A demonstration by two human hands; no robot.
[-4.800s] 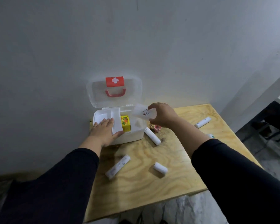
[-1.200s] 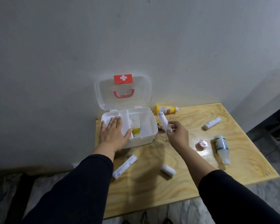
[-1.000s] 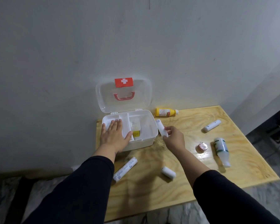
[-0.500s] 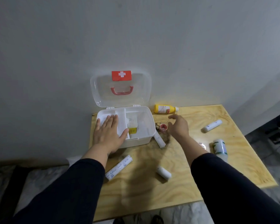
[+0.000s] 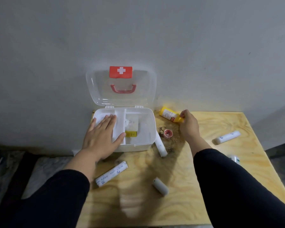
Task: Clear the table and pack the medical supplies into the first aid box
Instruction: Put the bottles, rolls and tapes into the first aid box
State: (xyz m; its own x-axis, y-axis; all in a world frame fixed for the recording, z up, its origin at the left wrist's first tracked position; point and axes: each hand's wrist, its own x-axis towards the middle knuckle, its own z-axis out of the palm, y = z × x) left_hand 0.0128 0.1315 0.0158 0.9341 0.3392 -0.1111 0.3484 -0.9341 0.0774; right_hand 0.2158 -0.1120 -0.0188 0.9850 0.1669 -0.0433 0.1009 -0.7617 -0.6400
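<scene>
Now right hand [image 5: 188,125] pinches yellow bottle [image 5: 170,115], left hand [image 5: 104,136] stays flat on box [image 5: 143,142]

Left hand [image 5: 101,135] flat, right hand [image 5: 188,125] pinching.

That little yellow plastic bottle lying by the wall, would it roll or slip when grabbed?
The yellow plastic bottle is round and lies on its side on the wooden table, so a nudge would probably roll it. The right hand pinches only its cap end, so it may swing. It looks small, likely light.
</scene>
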